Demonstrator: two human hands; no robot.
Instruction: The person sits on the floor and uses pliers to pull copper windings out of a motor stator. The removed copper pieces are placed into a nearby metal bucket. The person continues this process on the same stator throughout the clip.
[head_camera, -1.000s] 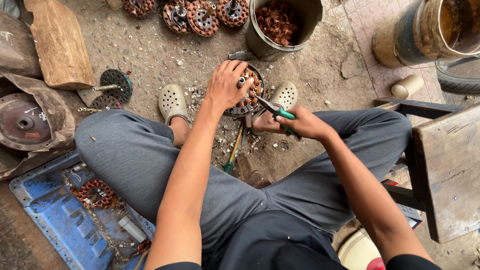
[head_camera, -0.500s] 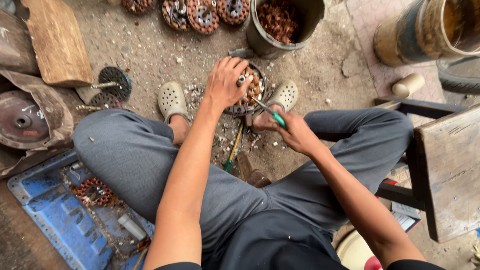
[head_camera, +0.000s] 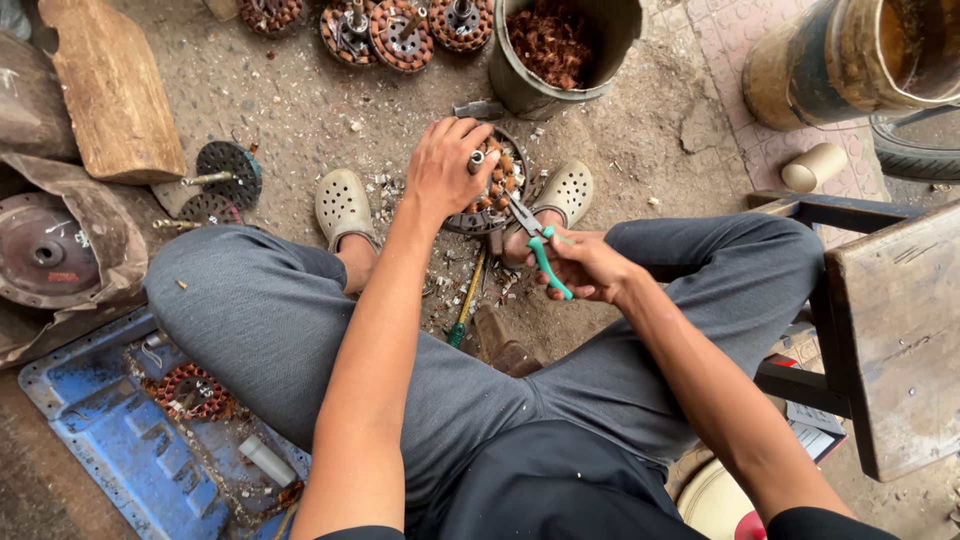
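Down below me I see the dirt floor (head_camera: 300, 100) first, littered with scraps. At the right stands a dark wooden stool (head_camera: 890, 340), and at far right a rusty barrel (head_camera: 850, 60) with a small cardboard tube (head_camera: 812, 167) just beside it. A blue metal tray (head_camera: 90, 440) lies near left, with a copper-wound stator (head_camera: 192, 390) lying in it. At far left I see a thick wooden block (head_camera: 110, 85) and, nearer, a round metal cover (head_camera: 45, 250) on dark sacking. A grey bucket (head_camera: 600, 45) at far centre holds loose copper wire (head_camera: 550, 40), and to its left sits a row of wound stators (head_camera: 400, 30). Two pale clogs (head_camera: 342, 205) flank the work.

Between the feet lies the motor stator (head_camera: 490, 190) on the floor. My left hand (head_camera: 445, 165) is spread over its left side, fingers pressing down and gripping it. My right hand (head_camera: 585, 268) is clenched around the green handles of the pliers (head_camera: 530, 235), whose metal tip reaches in to the stator's copper windings; I cannot tell whether the tip is pinching wire. A green-handled screwdriver (head_camera: 465, 300) lies on the floor just near the stator, between my legs.
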